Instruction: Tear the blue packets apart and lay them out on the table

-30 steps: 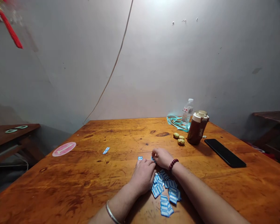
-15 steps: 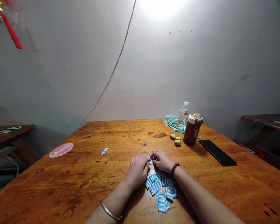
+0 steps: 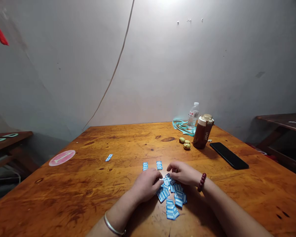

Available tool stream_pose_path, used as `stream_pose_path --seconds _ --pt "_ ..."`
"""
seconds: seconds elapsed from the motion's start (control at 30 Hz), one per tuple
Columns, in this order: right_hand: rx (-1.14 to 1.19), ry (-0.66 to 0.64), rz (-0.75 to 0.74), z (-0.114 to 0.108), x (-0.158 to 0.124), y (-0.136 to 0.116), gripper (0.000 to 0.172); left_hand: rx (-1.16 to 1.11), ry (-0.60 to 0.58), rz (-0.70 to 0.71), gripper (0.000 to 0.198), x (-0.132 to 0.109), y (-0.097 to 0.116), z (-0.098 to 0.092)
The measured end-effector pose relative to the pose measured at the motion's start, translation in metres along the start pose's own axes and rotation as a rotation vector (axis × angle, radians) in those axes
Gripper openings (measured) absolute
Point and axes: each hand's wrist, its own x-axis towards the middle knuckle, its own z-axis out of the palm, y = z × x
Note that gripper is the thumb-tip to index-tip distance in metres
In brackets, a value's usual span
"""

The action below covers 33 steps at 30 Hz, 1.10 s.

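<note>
Several small blue-and-white pieces lie in a loose pile near the table's front edge. My left hand rests at the pile's left side, its fingers curled over pieces there; whether it grips one cannot be made out. At the pile's upper right, my right hand has its thumb and forefinger apart, touching or just above a piece. Beyond my hands, one short column of pieces stands by itself, and another column is partly behind my left hand. Farther left lies a separate blue-and-white piece.
On the wooden table are a brown sport bottle, a clear water bottle, a teal strap, several small yellowish objects, a black phone and a pink round sticker.
Both hands have moved back from the small column onto the pile, my right hand also rightward. Two columns now show beyond them. The view has shifted slightly.
</note>
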Motion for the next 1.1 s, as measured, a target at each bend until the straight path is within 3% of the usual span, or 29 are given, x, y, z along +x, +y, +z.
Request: stream_pose_path --seconds 0.1,0.23,0.43,0.53,0.67,0.77,0.9,1.0,1.1 --pt "-0.144 -0.034 -0.010 0.002 -0.007 -0.001 0.030 0.031 -0.024 -0.036 0.021 -0.002 0.001 0.003" --pt "-0.184 -0.056 0.013 0.004 -0.004 0.000 0.019 0.024 -0.065 -0.069 0.023 -0.002 0.000 0.005" --pt "0.218 -0.091 0.089 0.003 -0.003 0.006 0.011 -0.055 -0.043 -0.074 0.014 0.003 -0.002 0.010" --pt "0.481 -0.069 0.123 0.001 -0.004 0.002 0.006 -0.227 0.009 -0.120 0.020 0.006 -0.001 0.009" --pt "0.649 -0.057 0.077 -0.001 -0.006 -0.002 0.007 -0.685 -0.031 -0.245 0.028 0.009 -0.001 0.009" --pt "0.596 -0.149 0.052 -0.001 -0.009 -0.001 0.007 -0.958 -0.020 -0.333 0.029 0.011 -0.004 0.010" --pt "0.360 -0.296 0.050 0.000 -0.011 -0.002 0.009 -1.115 0.024 -0.397 0.028 0.013 -0.011 0.011" --pt "0.298 -0.176 0.038 0.004 -0.011 -0.009 0.010 -1.184 0.043 -0.408 0.025 0.013 -0.011 0.012" --pt "0.477 0.012 -0.044 0.009 -0.009 -0.020 0.015 -1.233 0.044 -0.394 0.023 0.012 -0.007 0.012"
